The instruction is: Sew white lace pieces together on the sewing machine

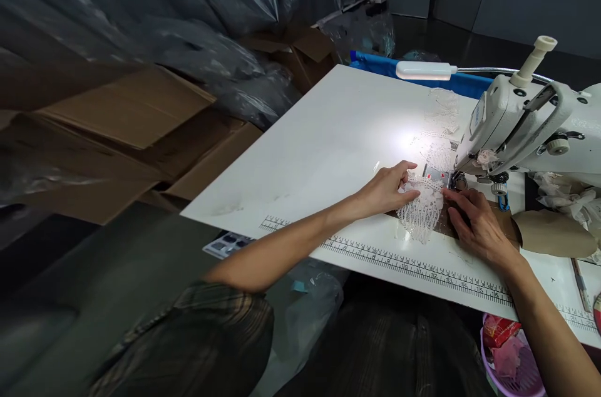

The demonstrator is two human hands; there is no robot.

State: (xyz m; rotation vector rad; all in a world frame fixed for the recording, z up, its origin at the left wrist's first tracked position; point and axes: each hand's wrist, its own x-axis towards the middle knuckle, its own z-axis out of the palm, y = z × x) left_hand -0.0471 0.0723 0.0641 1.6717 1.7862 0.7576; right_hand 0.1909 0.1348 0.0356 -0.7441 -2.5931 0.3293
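A strip of white lace trim (420, 212) with a long fringe lies at the needle end of a white sewing machine (511, 115). My left hand (387, 189) grips the lace's left side, with its thumb and index finger stretched over the edge and the other fingers curled in. From the right, my right hand (479, 221) has its fingertips at the lace's other edge, just in front of the presser foot (453, 179). What lies under its fingers is partly hidden. More lace (442, 110) extends behind the needle across the table.
The white table (305, 159) has a printed ruler (404, 264) along its front edge. A lit lamp (425, 70) hangs over the back. Open cardboard boxes (126, 109) stand at left. A purple basket (488, 369) sits below right, and a small tool (581, 284) lies at right.
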